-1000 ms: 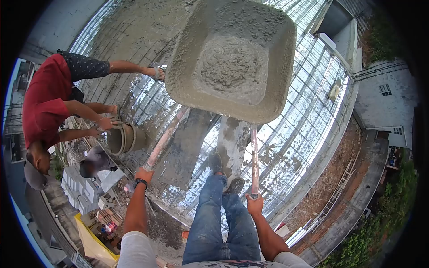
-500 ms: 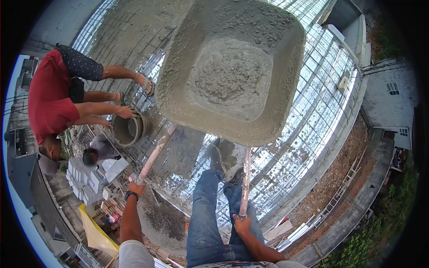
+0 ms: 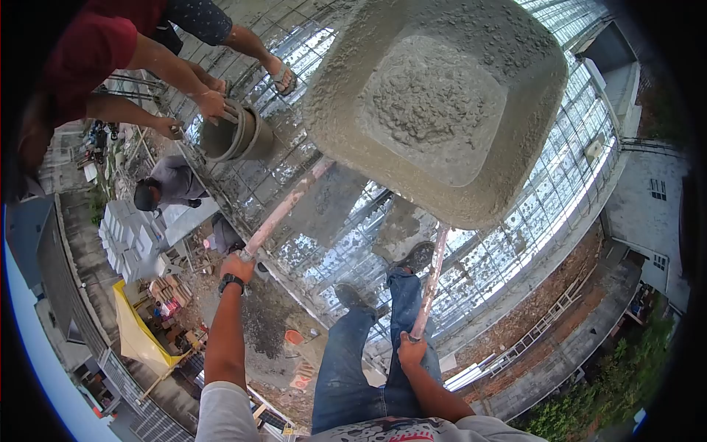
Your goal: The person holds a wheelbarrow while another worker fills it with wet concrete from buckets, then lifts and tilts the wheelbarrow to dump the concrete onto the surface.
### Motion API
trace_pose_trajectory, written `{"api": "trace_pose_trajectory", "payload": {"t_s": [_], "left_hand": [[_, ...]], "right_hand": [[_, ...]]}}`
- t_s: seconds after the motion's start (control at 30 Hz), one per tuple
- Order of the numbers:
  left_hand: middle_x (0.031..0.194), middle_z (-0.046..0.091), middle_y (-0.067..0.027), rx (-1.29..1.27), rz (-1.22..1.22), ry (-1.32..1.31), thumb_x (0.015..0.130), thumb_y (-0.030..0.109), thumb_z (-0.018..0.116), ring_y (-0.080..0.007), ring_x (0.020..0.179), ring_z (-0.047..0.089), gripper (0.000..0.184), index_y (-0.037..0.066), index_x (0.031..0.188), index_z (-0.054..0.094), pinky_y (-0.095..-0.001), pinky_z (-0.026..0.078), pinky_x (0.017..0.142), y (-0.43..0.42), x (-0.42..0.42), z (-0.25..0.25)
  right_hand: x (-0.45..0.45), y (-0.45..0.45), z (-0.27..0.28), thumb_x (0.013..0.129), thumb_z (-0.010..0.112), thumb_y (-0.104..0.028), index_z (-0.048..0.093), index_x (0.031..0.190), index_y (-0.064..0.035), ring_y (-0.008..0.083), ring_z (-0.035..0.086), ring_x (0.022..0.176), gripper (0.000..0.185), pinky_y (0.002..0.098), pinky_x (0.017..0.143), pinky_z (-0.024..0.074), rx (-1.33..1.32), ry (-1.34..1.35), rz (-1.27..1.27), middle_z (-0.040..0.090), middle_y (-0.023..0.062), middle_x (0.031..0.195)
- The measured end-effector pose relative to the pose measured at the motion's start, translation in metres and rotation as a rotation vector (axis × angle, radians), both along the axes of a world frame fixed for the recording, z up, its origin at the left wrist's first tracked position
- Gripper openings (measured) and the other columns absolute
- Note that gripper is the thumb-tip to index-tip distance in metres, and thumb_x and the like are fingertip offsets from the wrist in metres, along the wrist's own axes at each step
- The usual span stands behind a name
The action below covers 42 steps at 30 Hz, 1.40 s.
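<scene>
A cement-caked wheelbarrow (image 3: 335, 140) is in front of me, with a heap of wet concrete (image 3: 434, 96) in its tray. My left hand (image 3: 237, 268), with a dark watch at the wrist, is wrapped round the end of the left handle (image 3: 287, 206). My right hand (image 3: 411, 352) grips the end of the right handle (image 3: 431, 283), close to my thigh. Both handles run up under the tray's near edge. Between them my shoes stand on the wire-meshed deck.
At upper left a co-worker in a red shirt (image 3: 88, 44) bends over, hands at a bucket (image 3: 258, 138). Steel mesh (image 3: 545, 184) covers the shiny deck. Below the deck edge are another person (image 3: 171, 180), white blocks (image 3: 132, 232), a yellow-edged canopy (image 3: 140, 331) and a ladder (image 3: 549, 317).
The wheelbarrow has shifted right and slightly up in view. My feet have changed position. The co-worker and bucket appear higher and nearer, and one of their hands has come off the bucket.
</scene>
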<state>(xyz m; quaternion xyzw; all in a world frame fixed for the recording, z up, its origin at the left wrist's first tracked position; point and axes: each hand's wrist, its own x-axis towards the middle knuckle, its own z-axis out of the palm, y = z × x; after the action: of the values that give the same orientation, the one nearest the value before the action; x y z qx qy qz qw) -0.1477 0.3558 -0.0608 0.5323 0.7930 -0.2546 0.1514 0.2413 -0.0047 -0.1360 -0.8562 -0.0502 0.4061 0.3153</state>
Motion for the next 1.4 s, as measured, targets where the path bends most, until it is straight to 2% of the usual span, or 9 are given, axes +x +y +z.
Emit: {"api": "trace_pose_trajectory", "payload": {"t_s": [0.07,0.4,0.63,0.83,0.97,1.13,1.27,1.37,1.4], "left_hand": [[0.106,0.063,-0.0237,0.025,-0.009,-0.033,0.074,0.050,0.065,-0.0374,0.100,0.061,0.067,-0.002,0.114,0.055,-0.0443,0.049,0.085,-0.006,0.002,0.005],[0.107,0.063,-0.0217,0.098,-0.058,-0.202,0.074,0.050,0.066,-0.0360,0.101,0.061,0.061,0.003,0.112,0.059,-0.0430,0.050,0.085,-0.018,-0.009,0.025],[0.107,0.063,-0.0223,0.046,-0.001,-0.253,0.073,0.047,0.068,-0.0357,0.101,0.061,0.062,0.001,0.115,0.058,-0.0439,0.050,0.085,-0.049,-0.002,0.034],[0.107,0.063,-0.0232,0.025,-0.024,-0.220,0.073,0.043,0.068,-0.0373,0.101,0.061,0.060,0.002,0.115,0.056,-0.0444,0.049,0.086,-0.045,-0.007,0.008],[0.106,0.063,-0.0243,0.056,-0.067,-0.205,0.071,0.038,0.070,-0.0378,0.098,0.062,0.060,-0.001,0.114,0.056,-0.0440,0.051,0.084,-0.044,-0.010,-0.006],[0.105,0.062,-0.0270,0.065,-0.169,-0.204,0.068,0.039,0.073,-0.0381,0.098,0.062,0.062,-0.006,0.108,0.058,-0.0441,0.050,0.085,-0.038,-0.015,-0.002],[0.105,0.062,-0.0285,0.003,-0.122,-0.323,0.067,0.038,0.074,-0.0396,0.099,0.061,0.066,-0.005,0.113,0.055,-0.0455,0.049,0.086,0.001,-0.060,-0.031],[0.109,0.060,-0.0294,0.111,-0.131,-0.179,0.067,0.039,0.074,-0.0402,0.103,0.059,0.073,-0.003,0.121,0.049,-0.0470,0.048,0.089,-0.010,-0.052,-0.032],[0.125,0.051,-0.0283,0.084,-0.062,-0.176,0.069,0.037,0.073,-0.0403,0.111,0.054,0.083,-0.007,0.131,0.039,-0.0454,0.044,0.094,-0.015,-0.030,-0.016]], "right_hand": [[0.006,0.018,0.020,0.080,0.069,-0.010,0.052,0.071,-0.0028,0.0157,0.050,0.039,0.021,0.0300,0.035,0.0358,0.021,0.284,-0.207,0.053,0.0050,0.058],[0.007,0.029,0.042,0.082,0.067,-0.014,0.050,0.060,-0.0030,0.0161,0.045,0.033,0.030,0.0326,0.034,0.0354,-0.022,0.200,-0.070,0.047,0.0047,0.047],[0.012,0.021,0.073,0.082,0.068,-0.015,0.052,0.065,0.0005,0.0166,0.047,0.035,0.028,0.0323,0.035,0.0351,-0.212,0.056,-0.023,0.050,0.0064,0.050],[0.016,-0.002,0.029,0.079,0.071,-0.018,0.057,0.078,0.0082,0.0202,0.055,0.045,0.030,0.0358,0.044,0.0435,-0.162,-0.048,0.000,0.056,0.0109,0.058],[0.024,-0.029,-0.019,0.075,0.073,-0.030,0.059,0.090,0.0128,0.0269,0.063,0.057,0.048,0.0375,0.054,0.0477,-0.195,-0.135,0.071,0.063,0.0189,0.067],[0.017,-0.001,0.064,0.075,0.072,-0.034,0.062,0.086,0.0099,0.0313,0.066,0.065,0.046,0.0408,0.058,0.0496,-0.246,-0.006,0.069,0.066,0.0215,0.074],[0.005,0.004,0.047,0.076,0.072,-0.029,0.063,0.088,0.0064,0.0254,0.063,0.055,0.038,0.0383,0.052,0.0480,-0.157,0.028,0.084,0.064,0.0166,0.067],[-0.008,0.012,0.054,0.074,0.072,-0.034,0.064,0.092,0.0063,0.0341,0.067,0.072,0.044,0.0413,0.063,0.0510,-0.227,-0.059,0.138,0.066,0.0230,0.078],[-0.008,0.009,0.042,0.072,0.072,-0.036,0.065,0.092,0.0064,0.0386,0.066,0.085,0.047,0.0425,0.073,0.0508,-0.208,-0.061,0.157,0.066,0.0265,0.086]]}}
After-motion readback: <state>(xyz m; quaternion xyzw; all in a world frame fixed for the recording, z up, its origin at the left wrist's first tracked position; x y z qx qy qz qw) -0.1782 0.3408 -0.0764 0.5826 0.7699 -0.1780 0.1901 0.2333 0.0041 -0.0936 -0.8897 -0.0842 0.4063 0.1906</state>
